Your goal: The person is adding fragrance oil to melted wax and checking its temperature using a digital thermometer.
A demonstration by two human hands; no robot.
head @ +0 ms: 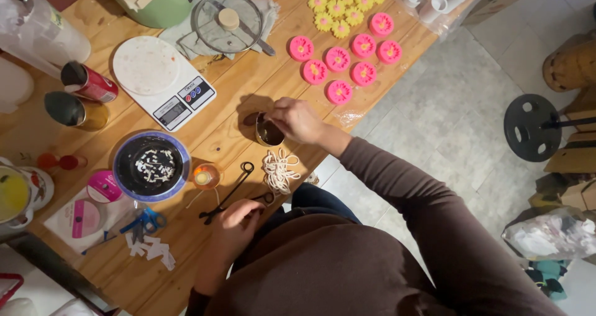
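While both hands work at the worktop (248,86) edge:
Right hand (297,118): closed round small dark cup (268,131).
Left hand (234,224): pinching black tweezers (231,192), by wick bundle (279,170).
Done: pink (338,58) and yellow flower candles (341,5) set out.
Left: cup unfilled, judging by its dark inside.

the person wears a dark brown long-sleeved top, its right sleeve (397,179) plain and snug down to the wrist. dark blue trousers, possibly jeans, show at the lap (320,201). both hands, left hand (234,221) and right hand (298,120), are bare, with no rings or watch visible.
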